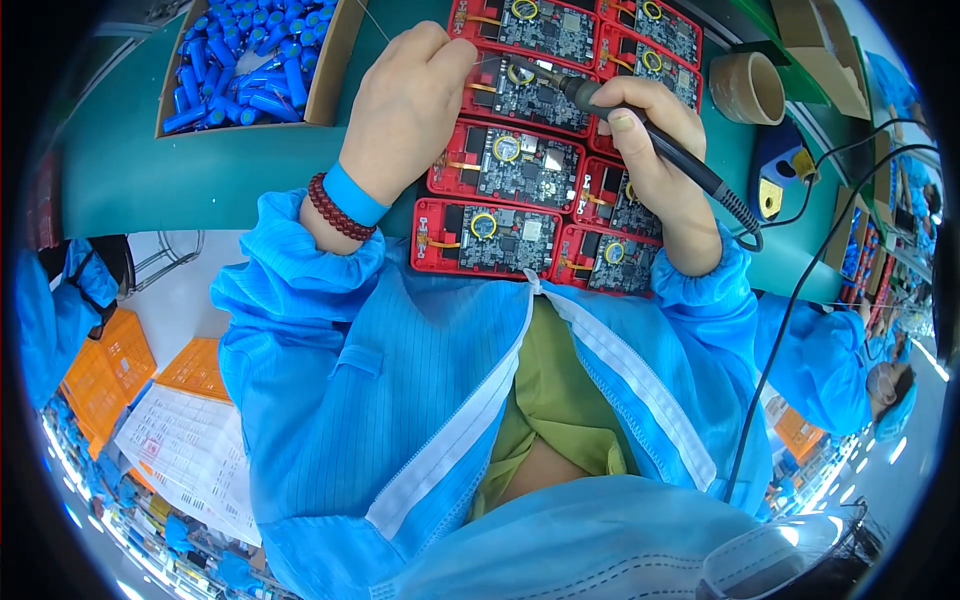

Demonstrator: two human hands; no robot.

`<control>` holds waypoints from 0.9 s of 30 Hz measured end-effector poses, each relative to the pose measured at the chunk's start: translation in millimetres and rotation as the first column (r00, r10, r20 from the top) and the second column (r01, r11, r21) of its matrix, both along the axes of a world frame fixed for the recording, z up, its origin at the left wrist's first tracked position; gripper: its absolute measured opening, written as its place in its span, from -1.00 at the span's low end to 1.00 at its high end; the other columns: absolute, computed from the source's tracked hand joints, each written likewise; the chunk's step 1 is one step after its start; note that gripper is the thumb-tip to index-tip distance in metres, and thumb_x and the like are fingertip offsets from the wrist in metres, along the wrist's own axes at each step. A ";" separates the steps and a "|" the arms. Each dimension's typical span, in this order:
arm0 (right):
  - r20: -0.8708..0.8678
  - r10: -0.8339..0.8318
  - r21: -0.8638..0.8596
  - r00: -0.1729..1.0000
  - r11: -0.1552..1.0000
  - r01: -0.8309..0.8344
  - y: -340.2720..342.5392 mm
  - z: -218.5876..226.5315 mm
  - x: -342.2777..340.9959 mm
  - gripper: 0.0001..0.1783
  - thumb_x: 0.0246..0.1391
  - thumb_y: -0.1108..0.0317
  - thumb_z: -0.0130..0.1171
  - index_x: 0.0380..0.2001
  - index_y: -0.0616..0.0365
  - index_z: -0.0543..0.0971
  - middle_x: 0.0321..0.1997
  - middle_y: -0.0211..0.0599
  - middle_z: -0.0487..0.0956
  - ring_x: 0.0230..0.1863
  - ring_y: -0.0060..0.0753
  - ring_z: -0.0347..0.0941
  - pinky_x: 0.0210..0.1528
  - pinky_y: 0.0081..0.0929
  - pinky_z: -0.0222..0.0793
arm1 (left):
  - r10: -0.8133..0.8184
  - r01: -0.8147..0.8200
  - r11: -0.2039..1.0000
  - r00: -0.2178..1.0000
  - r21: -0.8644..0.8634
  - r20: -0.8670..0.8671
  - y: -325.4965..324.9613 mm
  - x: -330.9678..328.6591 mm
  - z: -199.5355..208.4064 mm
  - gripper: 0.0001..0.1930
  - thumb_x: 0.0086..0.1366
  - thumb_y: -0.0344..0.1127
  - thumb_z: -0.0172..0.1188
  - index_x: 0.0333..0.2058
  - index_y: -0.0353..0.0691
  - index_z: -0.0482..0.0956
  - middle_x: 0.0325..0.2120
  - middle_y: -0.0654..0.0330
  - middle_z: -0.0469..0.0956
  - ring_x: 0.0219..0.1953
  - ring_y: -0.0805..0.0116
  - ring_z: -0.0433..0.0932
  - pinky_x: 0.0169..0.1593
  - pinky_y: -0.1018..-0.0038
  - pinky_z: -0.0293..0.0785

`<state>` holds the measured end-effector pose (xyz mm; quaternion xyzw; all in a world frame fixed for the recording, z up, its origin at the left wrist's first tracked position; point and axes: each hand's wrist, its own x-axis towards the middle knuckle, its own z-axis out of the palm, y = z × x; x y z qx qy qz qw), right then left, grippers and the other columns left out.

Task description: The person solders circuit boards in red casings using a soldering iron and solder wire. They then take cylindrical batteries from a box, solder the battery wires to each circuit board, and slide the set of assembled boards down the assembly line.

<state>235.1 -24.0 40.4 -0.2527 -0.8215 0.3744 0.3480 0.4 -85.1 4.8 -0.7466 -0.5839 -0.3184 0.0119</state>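
Observation:
My right hand (662, 150) is wrapped round the black handle of a soldering iron (700, 172). Its tip points left, onto a circuit board (545, 100) in a red plastic case, beside a yellow-ringed round part. My left hand (405, 105) is closed in a pinch over the left edge of the same case. A thin solder wire (374, 20) runs into it from above, and a fine end seems to come out toward the iron's tip. Several more red cases (420, 262) with similar boards lie in two columns around and below my hands.
A cardboard box (340, 60) of blue cylindrical cells stands at the upper left of the green table (110, 185). On the right are a round tan pot (722, 88) and a blue iron stand with a yellow sponge (770, 197). The iron's black cord (800, 285) loops there. A co-worker (825, 365) sits at the right.

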 end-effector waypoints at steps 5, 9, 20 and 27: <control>0.020 0.010 0.023 1.000 1.000 -0.010 0.4 0.0 -0.2 -0.84 0.10 0.35 0.11 -0.32 0.23 0.53 -0.41 -0.20 0.56 -0.43 -0.33 0.51 -0.39 -0.48 0.39 | -0.003 0.003 1.000 1.000 -0.009 0.011 1.1 1.1 -0.7 -0.85 0.04 -0.51 0.18 -0.38 -0.25 0.44 -0.43 0.11 0.39 -0.30 0.12 0.47 -0.24 0.29 0.47; 0.004 -0.017 -0.010 1.000 1.000 0.017 -0.5 0.2 2.5 -0.84 0.10 0.35 0.11 -0.32 0.23 0.53 -0.41 -0.21 0.55 -0.43 -0.32 0.50 -0.39 -0.48 0.38 | -0.016 0.016 1.000 1.000 0.011 0.012 0.0 -0.2 1.4 -0.84 0.03 -0.52 0.18 -0.38 -0.24 0.44 -0.43 0.12 0.39 -0.31 0.11 0.47 -0.24 0.30 0.47; 0.026 0.016 0.019 1.000 1.000 -0.016 -2.3 1.2 1.2 -0.82 0.10 0.34 0.13 -0.31 0.23 0.53 -0.38 -0.20 0.56 -0.42 -0.31 0.51 -0.37 -0.49 0.38 | -0.046 0.045 0.999 0.999 0.031 0.022 4.6 3.7 -0.2 -0.91 0.11 -0.48 0.18 -0.37 -0.27 0.48 -0.46 0.10 0.41 -0.38 0.08 0.48 -0.33 0.32 0.45; -0.049 -0.067 0.000 0.997 0.998 0.067 -17.8 23.7 21.5 -0.79 0.09 0.32 0.12 -0.32 0.26 0.52 -0.39 -0.19 0.55 -0.46 -0.33 0.48 -0.40 -0.49 0.37 | -0.002 -0.002 1.000 0.991 0.028 0.134 -10.5 -1.0 9.6 -0.90 0.14 -0.52 0.14 -0.33 -0.28 0.48 -0.33 0.06 0.43 -0.33 0.07 0.49 -0.28 0.34 0.45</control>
